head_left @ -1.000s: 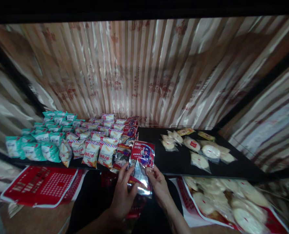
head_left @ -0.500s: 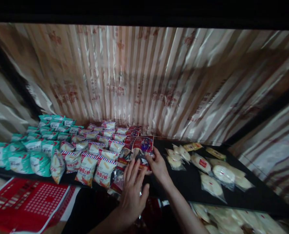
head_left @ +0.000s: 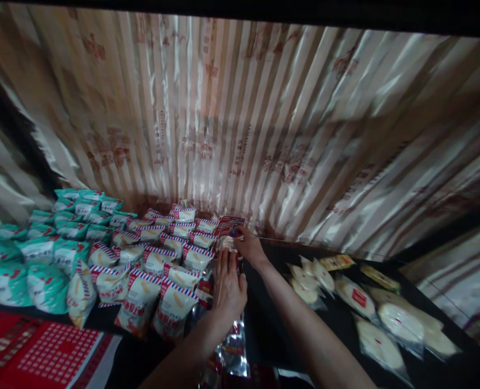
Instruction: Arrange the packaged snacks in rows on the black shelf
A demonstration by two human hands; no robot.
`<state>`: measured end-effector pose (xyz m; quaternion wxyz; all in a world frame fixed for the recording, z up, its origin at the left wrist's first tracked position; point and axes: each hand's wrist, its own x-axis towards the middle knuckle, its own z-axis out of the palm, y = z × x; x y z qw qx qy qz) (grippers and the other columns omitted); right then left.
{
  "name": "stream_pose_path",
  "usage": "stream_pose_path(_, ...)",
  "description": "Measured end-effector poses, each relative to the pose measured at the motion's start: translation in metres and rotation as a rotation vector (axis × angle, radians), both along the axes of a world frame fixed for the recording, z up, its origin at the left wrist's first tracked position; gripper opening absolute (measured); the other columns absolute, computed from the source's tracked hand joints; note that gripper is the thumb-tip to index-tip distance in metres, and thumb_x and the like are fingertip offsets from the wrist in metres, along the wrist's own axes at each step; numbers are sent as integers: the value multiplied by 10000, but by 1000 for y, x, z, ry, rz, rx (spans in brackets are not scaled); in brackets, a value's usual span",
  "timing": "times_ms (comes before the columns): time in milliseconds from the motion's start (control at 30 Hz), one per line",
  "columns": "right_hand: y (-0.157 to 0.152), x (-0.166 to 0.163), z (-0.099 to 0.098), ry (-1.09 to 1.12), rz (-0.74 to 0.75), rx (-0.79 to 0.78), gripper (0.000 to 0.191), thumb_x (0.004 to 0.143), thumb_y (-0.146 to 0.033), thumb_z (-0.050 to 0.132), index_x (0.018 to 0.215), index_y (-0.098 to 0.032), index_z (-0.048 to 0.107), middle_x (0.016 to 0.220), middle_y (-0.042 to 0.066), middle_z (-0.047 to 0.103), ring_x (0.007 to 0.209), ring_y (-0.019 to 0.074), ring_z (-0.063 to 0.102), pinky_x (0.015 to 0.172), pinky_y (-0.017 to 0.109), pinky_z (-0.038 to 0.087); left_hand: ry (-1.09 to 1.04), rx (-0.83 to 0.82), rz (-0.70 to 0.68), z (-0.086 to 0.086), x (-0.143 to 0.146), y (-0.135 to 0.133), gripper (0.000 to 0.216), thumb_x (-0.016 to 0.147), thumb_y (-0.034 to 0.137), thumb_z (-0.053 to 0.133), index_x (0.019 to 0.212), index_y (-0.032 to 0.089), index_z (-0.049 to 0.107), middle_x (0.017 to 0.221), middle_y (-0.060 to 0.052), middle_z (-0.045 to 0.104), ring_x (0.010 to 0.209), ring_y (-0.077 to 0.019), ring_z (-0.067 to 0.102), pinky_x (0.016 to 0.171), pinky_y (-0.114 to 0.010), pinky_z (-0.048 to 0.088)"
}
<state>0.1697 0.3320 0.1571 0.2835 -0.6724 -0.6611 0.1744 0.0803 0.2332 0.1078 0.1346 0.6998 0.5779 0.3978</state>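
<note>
My right hand (head_left: 248,246) reaches deep into the black shelf (head_left: 333,335) and pinches a red and silver snack packet (head_left: 228,227) at the back of a row of like packets. My left hand (head_left: 228,283) lies flat, fingers stretched out, on top of that row of red packets (head_left: 232,346), pressing them. Just left of the row stand several packets with red, white and blue striped tops (head_left: 171,281).
Teal snack packets (head_left: 41,254) fill the shelf's left end. Clear bags of pale round cakes (head_left: 370,313) lie on the right of the shelf. A striped satin curtain (head_left: 240,108) forms the back wall. A red crate (head_left: 25,351) sits lower left.
Both hands have pushed farther into the shelf. The red packet, held up in front of the shelf a second ago, is now at the back of the row. The view moved closer.
</note>
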Motion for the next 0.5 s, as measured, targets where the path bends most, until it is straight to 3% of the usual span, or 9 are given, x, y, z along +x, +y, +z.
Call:
stream_pose_path(167, 27, -2, -1, -122, -22, -24, 414, 709, -109, 537, 1112, -135, 626, 1015, 89, 694, 950, 206, 632, 830, 266, 470, -74, -16, 41, 2, 4, 20, 528, 771, 137, 452, 1294, 70, 421, 1380, -173, 419, 1338, -281, 289, 1098, -488, 279)
stream_pose_path(300, 42, -2, -3, -178, -25, -18, 391, 707, -121, 552, 1082, -183, 642, 985, 55, 703, 940, 205, 632, 814, 262, 466, -105, -12, 44, 2, 7, 33, 516, 774, 133, 445, 1282, 46, 419, 1374, -195, 418, 1334, -288, 294, 1094, -487, 285)
stream_pose_path(500, 43, -8, -9, -248, -54, -2, 396, 728, -163, 546, 1112, -202, 634, 1024, 95, 677, 962, 248, 609, 836, 329, 449, -112, -36, 20, -2, 8, 44, 500, 766, 126, 445, 1259, 45, 439, 1349, -214, 442, 1314, -319, 324, 1070, -538, 298)
